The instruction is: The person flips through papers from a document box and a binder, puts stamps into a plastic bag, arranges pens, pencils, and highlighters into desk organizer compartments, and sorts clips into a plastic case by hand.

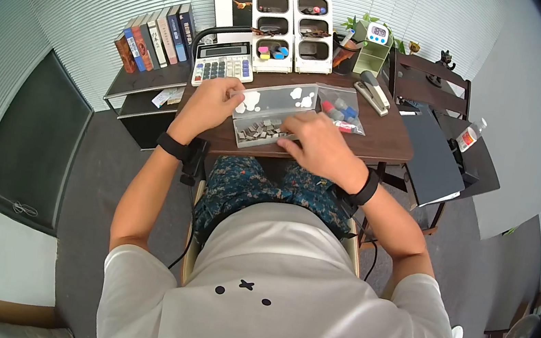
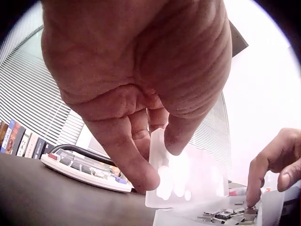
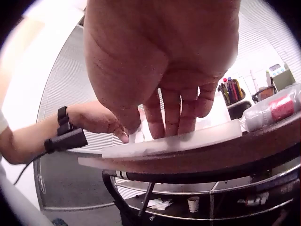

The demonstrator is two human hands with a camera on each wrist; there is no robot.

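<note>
At the table [image 1: 395, 142] we pinched the lid [image 1: 276, 99] in our left hand [image 1: 212, 107], our loose-fingered right hand [image 1: 324, 147] touching metal pieces [image 1: 260, 131], which a lid tug could spill.

the right hand [image 1: 321, 143] covers one end of a translucent plastic box [image 1: 254, 144] and some of the small metal pieces [image 1: 262, 130] inside it in the head view, while the box's wall veils the fingertips [image 3: 172, 131] and hides the pieces from the right wrist camera. in the left wrist view, the bottom edge crops the box, the right edge crops the right hand, and the top edge cuts off the left hand [image 2: 136, 70]. the right wrist view clips a plastic bag [image 3: 257, 117], and marks on the calculator keys [image 1: 222, 69] are too small to read from overhead.
</note>
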